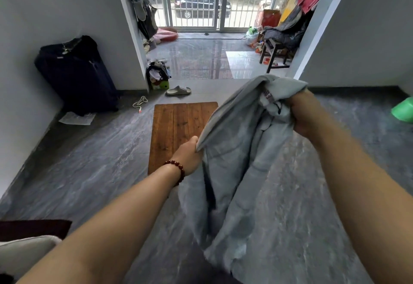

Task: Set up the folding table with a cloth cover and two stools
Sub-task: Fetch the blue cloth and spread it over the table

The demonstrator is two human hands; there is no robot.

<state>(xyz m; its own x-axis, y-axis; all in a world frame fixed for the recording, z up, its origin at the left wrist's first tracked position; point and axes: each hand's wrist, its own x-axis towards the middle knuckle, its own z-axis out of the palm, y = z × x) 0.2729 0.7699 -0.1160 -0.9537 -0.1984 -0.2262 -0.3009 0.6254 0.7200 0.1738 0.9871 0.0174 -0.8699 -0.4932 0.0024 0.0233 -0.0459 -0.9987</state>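
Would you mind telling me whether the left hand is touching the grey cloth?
Touching: the head view shows the left hand gripping an edge of the grey cloth.

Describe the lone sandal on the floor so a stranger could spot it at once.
From the barred glass doors at the far end, come back to the white wall corner on their left. At its foot sits a cluttered green box; the sandal lies just right of it, beyond the wooden tabletop. It lies alone, a pale slide with a striped strap.
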